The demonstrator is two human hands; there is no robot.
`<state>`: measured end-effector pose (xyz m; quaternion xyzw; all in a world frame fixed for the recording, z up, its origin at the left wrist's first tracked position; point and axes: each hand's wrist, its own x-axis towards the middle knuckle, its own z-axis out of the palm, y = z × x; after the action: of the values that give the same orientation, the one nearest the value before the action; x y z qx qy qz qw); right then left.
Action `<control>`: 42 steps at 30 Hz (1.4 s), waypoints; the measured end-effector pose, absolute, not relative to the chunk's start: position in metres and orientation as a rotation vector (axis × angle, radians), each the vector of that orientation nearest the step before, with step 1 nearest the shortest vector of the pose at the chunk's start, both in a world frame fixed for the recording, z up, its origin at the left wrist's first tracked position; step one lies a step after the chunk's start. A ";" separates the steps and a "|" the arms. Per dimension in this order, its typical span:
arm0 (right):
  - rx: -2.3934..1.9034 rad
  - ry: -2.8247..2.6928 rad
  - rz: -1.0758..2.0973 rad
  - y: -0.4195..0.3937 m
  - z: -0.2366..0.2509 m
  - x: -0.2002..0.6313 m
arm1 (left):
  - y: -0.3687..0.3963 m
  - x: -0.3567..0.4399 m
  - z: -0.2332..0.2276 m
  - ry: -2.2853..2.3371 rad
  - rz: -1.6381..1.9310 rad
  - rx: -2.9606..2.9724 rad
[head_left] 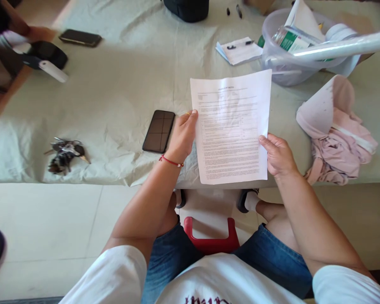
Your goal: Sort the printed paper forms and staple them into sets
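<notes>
A printed sheet of paper [232, 131] is held up over the front edge of the table, its rows of small text facing me. My left hand [184, 133] pinches the sheet's left edge, thumb on the front; a red bracelet circles the wrist. Lower down on the opposite edge, my right hand [276, 154] grips it with the thumb in front and the other fingers partly hidden behind. Just left of my left hand a dark smartphone [158, 131] lies flat on the table cover.
Keys [66, 154] lie at the left on the covered table [114, 93]. Farther back are another phone [80, 38] and a black bag [188, 8]. A notepad [239, 50], a filled plastic basin [283, 76] and a pink cap with cloth [338, 143] are at right. Someone's arm [22, 25] shows far left.
</notes>
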<state>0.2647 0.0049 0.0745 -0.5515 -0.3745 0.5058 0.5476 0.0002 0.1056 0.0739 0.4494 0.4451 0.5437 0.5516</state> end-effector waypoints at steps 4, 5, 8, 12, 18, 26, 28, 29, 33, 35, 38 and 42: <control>-1.351 -0.872 1.257 -0.001 0.077 0.268 | 0.105 0.005 0.072 1.092 1.290 1.037; -1.370 -0.863 1.280 -0.002 0.077 0.269 | 0.104 0.006 0.071 1.105 1.287 1.017; -1.432 -0.845 1.395 -0.007 0.077 0.275 | 0.099 0.010 0.066 1.114 1.251 0.970; -1.492 -0.938 1.461 -0.010 0.075 0.286 | 0.092 0.016 0.058 1.093 1.205 0.965; -1.476 -0.964 1.233 0.004 0.073 0.293 | 0.085 0.028 0.044 1.092 1.098 0.999; -1.547 -1.040 0.966 0.019 0.059 0.296 | 0.085 0.030 0.052 1.005 1.012 0.865; -1.528 -1.008 1.051 0.018 0.059 0.298 | 0.087 0.027 0.054 0.993 0.992 0.825; -1.517 -0.991 1.097 0.018 0.060 0.300 | 0.088 0.026 0.055 0.987 0.983 0.816; -1.520 -0.998 1.227 0.021 0.061 0.306 | 0.089 0.022 0.056 1.002 0.970 0.815; -1.523 -0.993 1.229 0.025 0.061 0.308 | 0.087 0.022 0.057 1.013 0.985 0.819; -1.506 -0.949 1.157 0.032 0.062 0.308 | 0.081 0.025 0.059 1.027 0.956 0.799; -1.540 -0.963 1.109 0.035 0.062 0.307 | 0.075 0.028 0.060 1.032 0.942 0.714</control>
<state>0.3069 0.0351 0.0616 -0.6328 -0.3956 0.4556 0.4854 0.0276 0.0746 0.0602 0.3216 0.4647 0.4242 0.7076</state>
